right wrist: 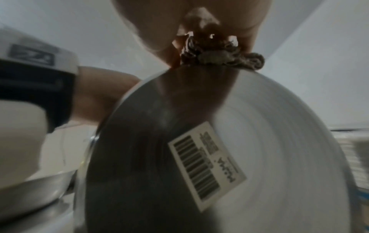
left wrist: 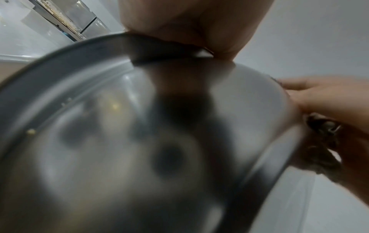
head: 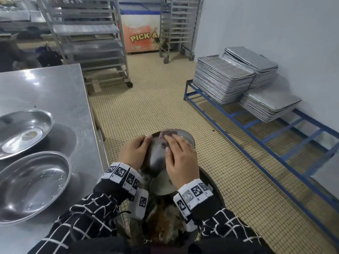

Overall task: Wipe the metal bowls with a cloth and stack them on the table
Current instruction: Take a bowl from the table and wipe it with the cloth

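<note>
The metal bowl (head: 156, 154) is being held tilted on edge over a dark bin (head: 211, 182) on the floor, just right of the desk (head: 55, 92), its outer underside (a barcode sticker (right wrist: 207, 165) is showing) facing the right hand (head: 180, 158). That hand is lying flat-fingered, pressing a bunched cloth (head: 167, 134) against the upper back. The left hand (head: 135, 151) is curling round the bowl's left rim, nearer the two bowls (head: 27, 129) already lying apart on the desk.

Stacked baking trays (head: 222, 80) sit on a blue frame (head: 238, 118); wheeled racks (head: 88, 39) flank what looks like a freezer (head: 141, 32).
</note>
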A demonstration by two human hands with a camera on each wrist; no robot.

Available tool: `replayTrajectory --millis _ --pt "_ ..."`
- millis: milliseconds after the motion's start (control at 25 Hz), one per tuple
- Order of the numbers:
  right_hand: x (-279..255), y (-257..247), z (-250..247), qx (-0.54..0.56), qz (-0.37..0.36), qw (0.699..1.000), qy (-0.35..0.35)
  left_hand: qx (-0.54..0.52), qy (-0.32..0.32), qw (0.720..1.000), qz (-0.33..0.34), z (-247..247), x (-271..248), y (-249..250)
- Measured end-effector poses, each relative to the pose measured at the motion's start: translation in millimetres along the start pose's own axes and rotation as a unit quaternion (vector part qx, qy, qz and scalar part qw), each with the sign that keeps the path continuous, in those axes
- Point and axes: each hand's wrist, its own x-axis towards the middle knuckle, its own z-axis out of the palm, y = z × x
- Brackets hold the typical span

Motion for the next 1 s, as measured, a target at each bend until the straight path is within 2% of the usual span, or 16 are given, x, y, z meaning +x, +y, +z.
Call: replayTrajectory --millis 80,160,200,240,320,400,520,600,680,760,840,880,920,1000 --pt "9.8 8.0 -8.1 0.075 0.098 0.992 -0.001 -0.015 0.007 1.000 -0.003 -6.3 0.3 1.8" --pt "16.1 24.5 -14.5 0.155 0.231 0.960 -0.037 -0.037 0.025 0.999 -0.007 -13.4 0.8 0.8" --pt "15.9 32.9 -15.5 0.175 0.277 0.944 -0.046 -0.045 0.030 0.999 -0.008 -16.3 0.7 0.2" --pt "13.7 38.2 -16.9 0.172 0.292 0.940 -0.040 -0.046 0.032 0.998 -0.009 -18.3 0.3 -0.1" --pt "6.5 37.1 -19.6 0.154 0.258 0.954 0.003 -0.046 0.035 0.998 -0.012 -20.3 -1.8 -0.7" --pt "0.1 19.3 -23.7 0.153 0.173 0.972 0.043 -0.046 0.046 0.998 -0.013 -19.8 -3.3 -0.1" --pt "-10.0 -12.3 -13.5 0.082 0.023 0.996 0.006 -0.032 0.049 0.998 -0.008 -16.9 -4.6 5.5" --pt "-7.6 -21.4 -4.0 0.015 0.000 1.000 -0.015 -0.022 0.041 0.999 0.005 -16.7 -5.5 11.2" --pt "3.7 -17.1 -0.8 0.007 0.067 0.997 -0.024 -0.005 0.037 0.999 0.028 -19.0 -7.0 15.1" --pt "13.5 -3.2 -4.9 0.081 0.172 0.981 -0.033 -0.016 0.039 0.999 0.028 -23.6 -7.9 15.2" --pt "17.7 17.8 -9.7 0.231 0.309 0.921 -0.045 -0.036 0.045 0.998 0.017 -27.6 -7.5 10.4" --pt "14.7 26.6 -10.9 0.277 0.355 0.891 -0.054 -0.038 0.047 0.998 0.012 -29.3 -7.8 8.1" --pt "9.6 32.3 -11.6 0.283 0.372 0.882 -0.062 -0.038 0.047 0.998 0.010 -30.3 -8.1 5.5" --pt "-1.0 33.3 -11.0 0.258 0.356 0.897 -0.047 -0.046 0.053 0.998 0.003 -30.8 -8.2 0.8"
